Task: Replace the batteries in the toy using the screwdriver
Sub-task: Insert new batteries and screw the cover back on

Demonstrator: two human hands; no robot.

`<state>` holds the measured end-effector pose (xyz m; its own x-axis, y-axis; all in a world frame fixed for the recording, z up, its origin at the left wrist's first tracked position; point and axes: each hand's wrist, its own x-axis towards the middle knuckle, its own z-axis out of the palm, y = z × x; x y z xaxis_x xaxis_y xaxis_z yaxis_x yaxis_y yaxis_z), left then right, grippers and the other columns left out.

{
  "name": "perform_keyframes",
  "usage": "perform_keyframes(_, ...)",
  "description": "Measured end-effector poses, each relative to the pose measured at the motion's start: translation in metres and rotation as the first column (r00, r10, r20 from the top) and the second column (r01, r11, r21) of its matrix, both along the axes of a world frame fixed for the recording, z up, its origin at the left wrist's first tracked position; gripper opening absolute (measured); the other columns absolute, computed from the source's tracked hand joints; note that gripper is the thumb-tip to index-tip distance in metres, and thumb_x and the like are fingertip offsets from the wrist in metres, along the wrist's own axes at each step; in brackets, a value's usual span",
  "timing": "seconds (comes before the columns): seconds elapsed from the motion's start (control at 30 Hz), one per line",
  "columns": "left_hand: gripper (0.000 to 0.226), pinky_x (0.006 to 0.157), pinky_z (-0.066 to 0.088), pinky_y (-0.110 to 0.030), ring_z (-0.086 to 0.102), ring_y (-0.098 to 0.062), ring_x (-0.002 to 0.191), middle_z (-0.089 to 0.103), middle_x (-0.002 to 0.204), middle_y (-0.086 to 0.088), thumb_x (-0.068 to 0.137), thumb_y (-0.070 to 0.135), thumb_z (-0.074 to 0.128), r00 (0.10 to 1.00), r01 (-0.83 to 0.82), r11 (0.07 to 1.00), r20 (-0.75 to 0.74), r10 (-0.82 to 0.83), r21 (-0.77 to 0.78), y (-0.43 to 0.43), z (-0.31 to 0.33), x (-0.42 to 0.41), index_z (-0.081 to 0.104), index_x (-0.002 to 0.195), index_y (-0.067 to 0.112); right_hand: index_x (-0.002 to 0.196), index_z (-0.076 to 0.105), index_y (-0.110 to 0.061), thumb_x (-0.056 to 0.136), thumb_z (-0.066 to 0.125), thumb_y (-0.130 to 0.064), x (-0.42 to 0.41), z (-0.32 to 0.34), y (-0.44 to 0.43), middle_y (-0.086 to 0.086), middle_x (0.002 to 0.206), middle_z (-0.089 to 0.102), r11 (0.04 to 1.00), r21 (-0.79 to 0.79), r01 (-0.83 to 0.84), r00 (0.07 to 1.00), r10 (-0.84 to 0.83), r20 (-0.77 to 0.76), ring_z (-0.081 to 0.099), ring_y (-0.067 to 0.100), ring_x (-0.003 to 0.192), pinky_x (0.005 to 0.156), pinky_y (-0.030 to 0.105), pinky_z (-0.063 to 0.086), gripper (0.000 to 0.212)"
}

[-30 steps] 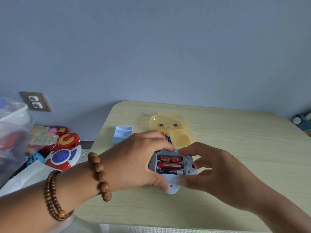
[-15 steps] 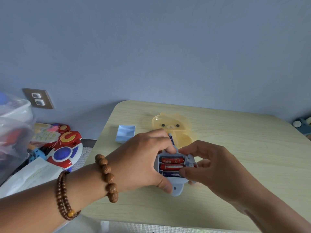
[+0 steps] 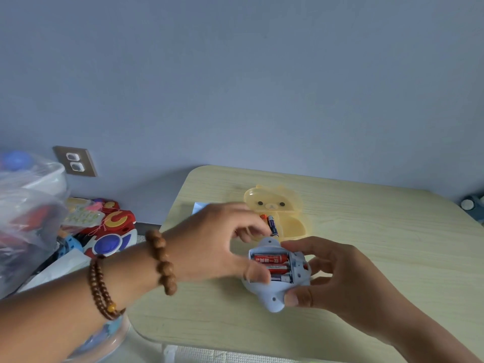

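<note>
A pale blue toy [image 3: 272, 297] lies back-up on the wooden table [image 3: 392, 244], its battery bay uncovered. Two red batteries [image 3: 271, 259] and a blue-silver one [image 3: 281, 278] sit inside. My right hand [image 3: 337, 279] grips the toy's right side, thumb on its lower end. My left hand [image 3: 220, 244] hovers at the toy's left, fingers apart, thumb at the bay's edge. Its fingertips are beside a loose blue battery [image 3: 272, 226] and an orange one [image 3: 263, 218] in a yellow bear-shaped case [image 3: 293, 218]. No screwdriver shows.
A small light blue tray [image 3: 200, 206] peeks out behind my left hand. Left of the table, colourful toys [image 3: 112, 231] and a plastic bag [image 3: 28, 205] are piled below a wall outlet [image 3: 76, 162]. A grey object [image 3: 471, 204] sits past the table's right corner.
My left hand has let go of the toy's left side and lifted toward the loose batteries. My right hand has slid down to hold the toy's lower right.
</note>
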<state>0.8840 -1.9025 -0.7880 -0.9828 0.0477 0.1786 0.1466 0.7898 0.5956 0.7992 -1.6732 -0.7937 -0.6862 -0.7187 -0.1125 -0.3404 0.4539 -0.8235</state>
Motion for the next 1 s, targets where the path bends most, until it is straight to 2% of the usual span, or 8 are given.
perform_keyframes(0.1, 0.051, 0.083, 0.055, -0.031, 0.063, -0.003, 0.091, 0.061, 0.101, 0.015, 0.069, 0.069, 0.068, 0.953, -0.278, 0.96, -0.142, 0.269, -0.044, -0.034, -0.003, -0.007, 0.066, 0.107, 0.035, 0.111, 0.067, -0.052, 0.051, 0.098, -0.037, -0.001, 0.0, 0.0, -0.001, 0.089, 0.076, 1.0, 0.0, 0.005, 1.0, -0.005, 0.007, 0.076, 0.014, 0.078, 0.083, 0.041, 0.062, 0.069)
perform_keyframes(0.2, 0.063, 0.096, 0.048, -0.037, 0.052, -0.016, 0.116, 0.052, 0.121, 0.007, 0.075, 0.072, 0.061, 0.878, -0.472, 0.834, -0.061, 0.476, -0.285, -0.054, -0.017, -0.013, 0.059, 0.125, 0.035, 0.111, 0.067, -0.053, 0.053, 0.097, -0.036, -0.001, 0.0, -0.001, -0.003, 0.089, 0.076, 1.0, 0.004, 0.001, 1.0, -0.001, 0.006, 0.075, 0.014, 0.079, 0.084, 0.038, 0.062, 0.068)
perform_keyframes(0.33, 0.066, 0.099, 0.044, -0.034, 0.044, -0.019, 0.123, 0.049, 0.129, 0.004, 0.08, 0.07, 0.06, 0.855, -0.441, 0.812, 0.095, 0.509, -0.383, -0.053, -0.031, -0.015, 0.05, 0.138, 0.04, 0.11, 0.067, -0.053, 0.053, 0.098, -0.035, -0.003, -0.001, -0.002, -0.002, 0.089, 0.076, 1.0, 0.0, -0.005, 1.0, 0.005, 0.008, 0.075, 0.014, 0.08, 0.084, 0.036, 0.062, 0.067)
perform_keyframes(0.57, 0.06, 0.096, 0.047, -0.033, 0.053, -0.017, 0.115, 0.054, 0.128, 0.004, 0.082, 0.057, 0.069, 0.853, -0.462, 0.816, 0.08, 0.517, -0.347, -0.047, -0.027, -0.019, 0.054, 0.135, 0.032, 0.111, 0.067, -0.052, 0.052, 0.098, -0.037, -0.007, -0.006, 0.0, -0.002, 0.09, 0.077, 1.0, -0.022, -0.002, 1.0, 0.003, 0.018, 0.074, 0.015, 0.081, 0.083, 0.04, 0.062, 0.068)
perform_keyframes(0.83, 0.028, 0.067, 0.043, -0.032, 0.06, -0.027, 0.086, 0.071, 0.092, -0.007, 0.097, 0.028, 0.045, 0.822, -0.517, 0.696, -0.06, 0.567, -0.498, -0.045, -0.02, -0.023, 0.063, 0.115, 0.015, 0.109, 0.067, -0.053, 0.054, 0.098, -0.034, -0.007, -0.006, 0.0, -0.005, 0.089, 0.077, 1.0, -0.026, -0.011, 1.0, 0.012, 0.014, 0.073, 0.014, 0.08, 0.084, 0.04, 0.062, 0.065)
perform_keyframes(0.9, 0.027, 0.065, 0.044, -0.032, 0.06, -0.028, 0.08, 0.071, 0.089, -0.01, 0.097, 0.023, 0.044, 0.813, -0.552, 0.716, -0.087, 0.575, -0.427, -0.05, -0.02, -0.023, 0.063, 0.114, 0.013, 0.108, 0.068, -0.052, 0.055, 0.098, -0.033, -0.007, -0.005, 0.0, -0.006, 0.088, 0.077, 0.999, -0.03, -0.011, 1.0, 0.012, 0.017, 0.073, 0.013, 0.08, 0.083, 0.04, 0.062, 0.064)
perform_keyframes(0.93, 0.026, 0.066, 0.047, -0.031, 0.064, -0.025, 0.077, 0.071, 0.089, -0.01, 0.096, 0.021, 0.044, 0.806, -0.578, 0.756, -0.074, 0.587, -0.305, -0.054, -0.02, -0.024, 0.063, 0.114, 0.016, 0.108, 0.068, -0.052, 0.055, 0.098, -0.032, -0.007, -0.005, 0.0, -0.007, 0.088, 0.077, 1.0, -0.03, -0.008, 1.0, 0.009, 0.02, 0.073, 0.013, 0.079, 0.083, 0.04, 0.062, 0.064)
perform_keyframes(1.0, 0.029, 0.07, 0.054, -0.031, 0.074, -0.02, 0.07, 0.071, 0.094, -0.009, 0.098, 0.015, 0.042, 0.81, -0.586, 0.804, 0.036, 0.586, 0.1, -0.056, -0.018, -0.023, 0.061, 0.116, 0.026, 0.108, 0.068, -0.052, 0.055, 0.098, -0.031, -0.007, -0.005, 0.0, -0.007, 0.09, 0.077, 1.0, -0.026, -0.006, 1.0, 0.007, 0.025, 0.073, 0.013, 0.08, 0.083, 0.04, 0.062, 0.064)
